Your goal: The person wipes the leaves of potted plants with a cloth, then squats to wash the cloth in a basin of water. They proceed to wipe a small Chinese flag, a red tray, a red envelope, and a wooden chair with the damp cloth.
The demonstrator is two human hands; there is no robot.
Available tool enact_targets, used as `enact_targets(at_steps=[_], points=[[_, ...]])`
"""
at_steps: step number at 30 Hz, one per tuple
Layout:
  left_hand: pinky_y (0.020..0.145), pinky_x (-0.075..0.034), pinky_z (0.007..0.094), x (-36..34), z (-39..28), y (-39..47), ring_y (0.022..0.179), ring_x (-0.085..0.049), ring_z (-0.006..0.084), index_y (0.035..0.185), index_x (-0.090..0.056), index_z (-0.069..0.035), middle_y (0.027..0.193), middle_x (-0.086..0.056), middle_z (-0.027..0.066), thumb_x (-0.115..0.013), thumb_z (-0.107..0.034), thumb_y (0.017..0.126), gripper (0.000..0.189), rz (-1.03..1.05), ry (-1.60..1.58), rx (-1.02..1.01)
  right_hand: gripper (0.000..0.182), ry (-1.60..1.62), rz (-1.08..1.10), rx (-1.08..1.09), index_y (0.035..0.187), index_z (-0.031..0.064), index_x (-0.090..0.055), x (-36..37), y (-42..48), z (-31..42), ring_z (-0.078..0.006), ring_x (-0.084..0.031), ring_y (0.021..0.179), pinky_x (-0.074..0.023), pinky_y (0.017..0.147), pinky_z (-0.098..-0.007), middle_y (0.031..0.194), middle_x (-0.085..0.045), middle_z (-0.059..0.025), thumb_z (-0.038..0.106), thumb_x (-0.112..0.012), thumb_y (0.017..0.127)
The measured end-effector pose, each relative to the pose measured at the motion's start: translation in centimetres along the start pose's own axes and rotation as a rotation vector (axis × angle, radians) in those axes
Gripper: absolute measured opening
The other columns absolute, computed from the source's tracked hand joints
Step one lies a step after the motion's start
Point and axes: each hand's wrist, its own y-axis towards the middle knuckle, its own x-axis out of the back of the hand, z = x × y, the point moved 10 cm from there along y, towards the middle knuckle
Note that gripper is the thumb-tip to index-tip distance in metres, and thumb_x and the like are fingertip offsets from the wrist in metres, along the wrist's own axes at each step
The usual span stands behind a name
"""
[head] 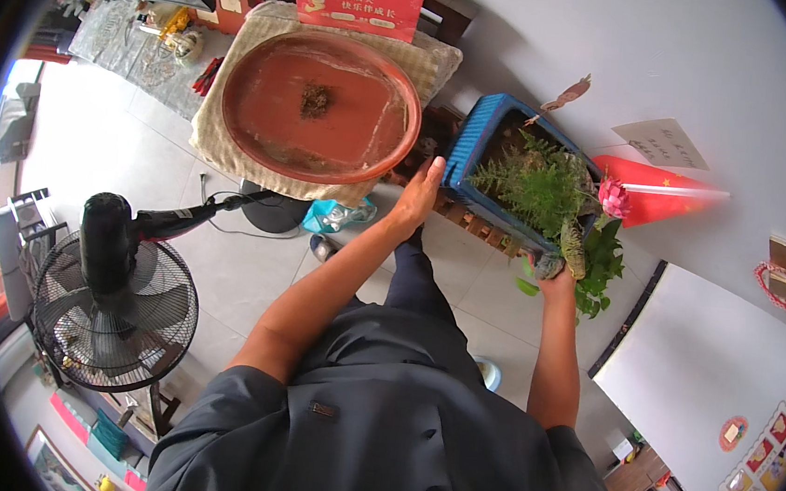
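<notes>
A blue glazed rectangular planter (470, 143) with a feathery green plant (535, 181) stands on a wooden slatted stand (475, 226). My left hand (420, 195) rests with its fingers and palm against the planter's left end. At the planter's lower right corner is my right hand (558, 281), near a grey rock (547, 264); its fingers are mostly hidden. A pink artificial flower (614, 197) and a red flag (640, 190) stick out at the right. Left of the planter, a wide oval terracotta-coloured tray (406, 131) with a small clump of soil (315, 100) lies on a checked cloth (211, 117).
A black standing fan (116, 298) is at the left, its cable on the tiled floor. A turquoise plastic bag (318, 216) lies below the cloth-covered surface. Leafy vines (598, 263) hang beside my right hand. The wall runs close behind the planter, with a red card (358, 0) near the tray.
</notes>
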Motion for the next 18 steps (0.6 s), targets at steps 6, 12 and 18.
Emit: enact_targets(at_steps=[6, 12, 18], points=[[0.113, -0.025, 0.0366, 2.3, 3.7, -2.4, 0.137, -0.037, 0.0327, 0.143, -0.035, 0.005, 0.144, -0.042, 0.0241, -0.041, -0.060, 0.096, 0.081, -0.028, 0.024, -0.011, 0.057, 0.070, 0.186, -0.206, 0.121, 0.0080, -0.057, -0.2, -2.3, -5.8, -0.0371, -0.062, 0.099, -0.0520, 0.080, -0.0501, 0.113, -0.064, -0.0170, 0.056, -0.050, 0.091], [0.088, -0.047, 0.0306, 4.4, 6.2, -7.0, 0.104, -0.058, 0.0162, 0.124, -0.057, -0.002, 0.112, -0.064, 0.0091, -0.056, -0.036, 0.097, 0.043, 0.058, 0.237, 0.004, 0.049, 0.043, 0.000, -0.394, 0.115, 0.0129, -0.059, -0.8, -6.9, -12.5, -0.0343, -0.064, 0.095, -0.0517, 0.072, -0.0485, 0.107, -0.066, -0.0129, 0.056, -0.051, 0.092], [0.057, -0.049, 0.0256, 12.3, 2.1, -12.0, 0.067, -0.061, 0.0122, 0.105, -0.064, -0.003, 0.080, -0.061, 0.0031, -0.056, -0.031, 0.096, 0.030, -0.047, 0.086, 0.203, 0.044, -0.127, 0.112, -0.559, 0.116, 0.0120, -0.057, -5.0, -9.4, -16.7, -0.0329, -0.067, 0.088, -0.0553, 0.063, -0.0470, 0.104, -0.067, -0.0152, 0.050, -0.053, 0.094]])
